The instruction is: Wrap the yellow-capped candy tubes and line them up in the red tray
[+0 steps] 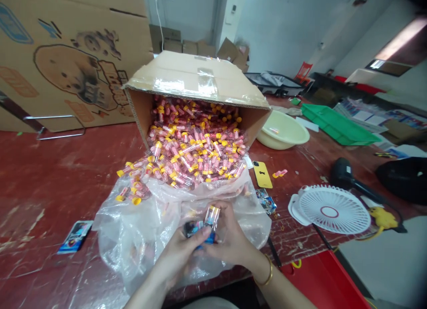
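Observation:
My left hand (pixel 187 251) is closed on a small blue-and-black printed packet (pixel 191 229), its thumb pressed across the front. Close beside it, my right hand (pixel 231 238) is closed round a shiny silvery packet (pixel 212 215) standing up between its fingers. The two packets touch or overlap; their lower parts are hidden by my fingers. Beneath both hands spreads a clear plastic bag (pixel 150 231), which lines a cardboard box (pixel 200 78) tipped on its side. Out of that box spill many clear tubes with yellow caps and pink contents (pixel 196 149).
A flat blue packet (pixel 75 236) lies at left, and more blue packets (pixel 266 201) lie right of the bag. Also to the right are a yellow phone (pixel 262 174), a white fan (pixel 330 211), a pale basin (pixel 283 129) and a green tray (pixel 336 126). A large carton (pixel 73 15) stands behind left.

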The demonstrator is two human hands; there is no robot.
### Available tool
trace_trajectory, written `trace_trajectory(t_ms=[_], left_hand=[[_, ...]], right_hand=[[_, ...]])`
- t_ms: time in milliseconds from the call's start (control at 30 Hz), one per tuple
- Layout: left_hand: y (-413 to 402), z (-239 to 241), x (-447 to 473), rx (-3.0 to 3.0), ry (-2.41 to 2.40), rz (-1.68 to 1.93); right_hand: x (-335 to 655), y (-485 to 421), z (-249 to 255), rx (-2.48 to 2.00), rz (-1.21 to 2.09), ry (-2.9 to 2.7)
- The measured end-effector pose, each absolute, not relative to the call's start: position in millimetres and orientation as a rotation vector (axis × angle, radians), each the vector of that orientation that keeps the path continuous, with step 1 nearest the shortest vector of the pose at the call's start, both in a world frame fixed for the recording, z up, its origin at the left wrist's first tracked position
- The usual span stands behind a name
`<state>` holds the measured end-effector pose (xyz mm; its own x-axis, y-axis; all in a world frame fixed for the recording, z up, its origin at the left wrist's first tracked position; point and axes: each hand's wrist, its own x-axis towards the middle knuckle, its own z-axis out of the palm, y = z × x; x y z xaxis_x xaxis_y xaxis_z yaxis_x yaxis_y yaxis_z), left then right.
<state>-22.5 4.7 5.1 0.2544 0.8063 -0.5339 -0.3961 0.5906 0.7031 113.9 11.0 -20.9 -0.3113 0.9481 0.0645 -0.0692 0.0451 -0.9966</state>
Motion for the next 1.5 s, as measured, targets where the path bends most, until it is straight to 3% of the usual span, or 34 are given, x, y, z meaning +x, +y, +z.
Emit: trace_trajectory(t_ms=[200,800,1100,1300,1500], left_hand=[[0.0,-2.3,-18.1,0.487,1.012,0.929],[3.5,-1.3,-17.2,0.527,1.03,0.938],[-0.3,1.2,4.2,0.727,1.088,0.711],[-0.7,0.0,26.5,0.506,1.026,0.753],[-5.5,-3.5,29.5,0.633,1.072,0.764]], right_hand=[[114.8,9.9,-21.2,-1.025,1.221,-1.482],[113.7,9.7,-21.4,-0.951,1.279,-1.433],[184.9,2.9,1.5,-1.123,1.309,-1.241],[312.6,-120.4,-49.4,-1.856,0.776,-0.749],[358.5,-244.1,-143.0,-2.197,0.651,-0.482]])
